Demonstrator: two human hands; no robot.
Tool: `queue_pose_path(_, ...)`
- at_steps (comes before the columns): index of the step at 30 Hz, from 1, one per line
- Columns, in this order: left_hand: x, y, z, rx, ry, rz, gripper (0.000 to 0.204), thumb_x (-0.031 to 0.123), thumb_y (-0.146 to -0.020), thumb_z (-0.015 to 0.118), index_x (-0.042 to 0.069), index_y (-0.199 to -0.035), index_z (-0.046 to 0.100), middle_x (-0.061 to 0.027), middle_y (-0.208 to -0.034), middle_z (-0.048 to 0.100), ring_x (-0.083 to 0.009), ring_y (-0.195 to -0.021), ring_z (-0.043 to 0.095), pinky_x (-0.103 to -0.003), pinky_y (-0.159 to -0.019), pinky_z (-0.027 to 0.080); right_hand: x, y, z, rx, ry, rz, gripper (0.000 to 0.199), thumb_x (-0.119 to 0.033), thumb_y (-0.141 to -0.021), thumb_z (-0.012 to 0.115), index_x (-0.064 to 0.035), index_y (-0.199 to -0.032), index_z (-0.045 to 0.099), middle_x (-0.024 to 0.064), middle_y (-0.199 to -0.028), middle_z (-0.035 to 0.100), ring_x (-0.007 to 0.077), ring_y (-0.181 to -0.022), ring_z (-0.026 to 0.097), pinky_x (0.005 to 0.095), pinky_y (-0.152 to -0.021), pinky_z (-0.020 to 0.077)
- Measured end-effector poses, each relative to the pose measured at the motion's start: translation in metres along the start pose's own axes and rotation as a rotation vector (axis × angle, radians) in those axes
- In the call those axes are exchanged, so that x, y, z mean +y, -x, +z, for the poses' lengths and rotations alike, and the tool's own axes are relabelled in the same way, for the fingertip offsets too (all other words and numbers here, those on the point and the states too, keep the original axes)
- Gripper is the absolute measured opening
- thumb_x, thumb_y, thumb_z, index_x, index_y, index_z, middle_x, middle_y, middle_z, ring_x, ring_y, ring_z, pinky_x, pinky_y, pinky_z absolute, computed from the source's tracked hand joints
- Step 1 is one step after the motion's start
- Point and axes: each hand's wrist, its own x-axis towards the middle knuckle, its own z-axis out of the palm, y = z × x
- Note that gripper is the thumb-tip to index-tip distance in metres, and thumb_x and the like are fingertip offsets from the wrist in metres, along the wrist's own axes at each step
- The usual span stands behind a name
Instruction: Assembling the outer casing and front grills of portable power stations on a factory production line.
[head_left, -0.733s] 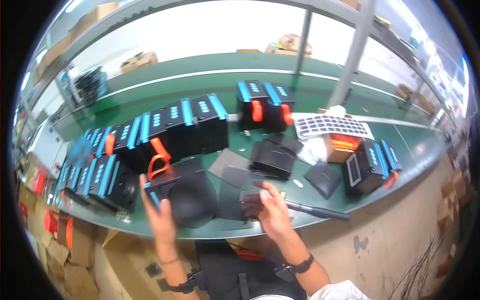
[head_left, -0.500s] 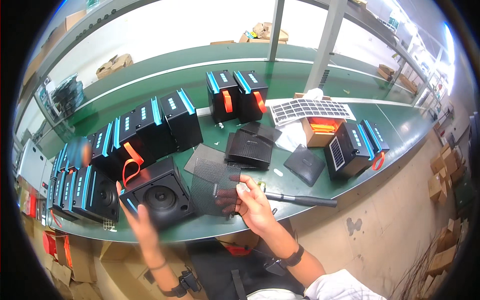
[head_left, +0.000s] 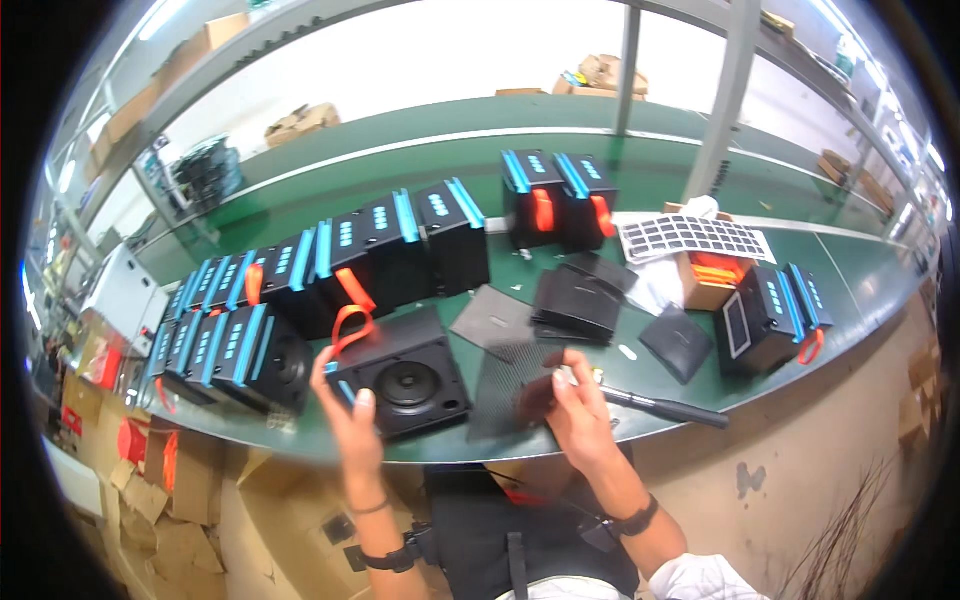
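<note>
A black speaker box (head_left: 440, 350) with a round cone faces up toward me at the table's near edge; an orange strap rises at its far left corner. My left hand (head_left: 352, 420) is at the box's left side, its fingers stretched along that side and its thumb apart near the front; firm contact is hard to judge. Just right of the box, my right hand (head_left: 580, 415) pinches a black mesh grille (head_left: 500, 390) by its right edge. The see-through grille hangs above the table, slightly blurred. Beyond my right hand lies a dark-handled tool (head_left: 670, 408), its head partly hidden.
Rows of black speaker boxes (head_left: 395, 250) with blue trim fill the left side; two more boxes (head_left: 560, 205) stand farther back. Dark panels (head_left: 580, 300) lie stacked mid-table, beside a flat black panel (head_left: 676, 343). A sticker sheet (head_left: 690, 238) rests on a carton (head_left: 712, 285).
My left hand, blurred before, has come in against the speaker box's left side. The grille stays in my right hand. The whole view has shifted, so the table appears farther right.
</note>
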Motion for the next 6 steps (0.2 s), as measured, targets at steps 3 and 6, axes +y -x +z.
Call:
queue_pose_path(3,0.006,0.001,-0.002,0.037,0.122,-0.103,0.059,0.027,-0.094,0.059,0.005,-0.146,0.040,-0.0110,-0.142,0.042,-0.0235,-0.136,0.039,-0.039,-0.116,0.028,-0.009,0.013,0.025,-0.131,0.226,-0.118,0.024,-0.014,-0.107,0.053,-0.0008,-0.127,0.051,0.0079,-0.103,0.068,0.0138,-0.092,0.066,0.0309,-0.082,0.0535)
queue_pose_path(6,0.008,0.001,-0.004,0.072,-0.026,-0.119,0.071,0.045,-0.096,0.065,0.007,-0.148,0.037,-0.0103,-0.142,0.043,-0.0258,-0.137,0.038,-0.039,-0.119,0.022,-0.005,0.010,0.048,-0.146,0.476,-0.047,0.027,-0.011,-0.105,0.059,-0.0002,-0.130,0.055,0.0037,-0.106,0.065,0.0095,-0.100,0.060,0.0240,-0.089,0.0474)
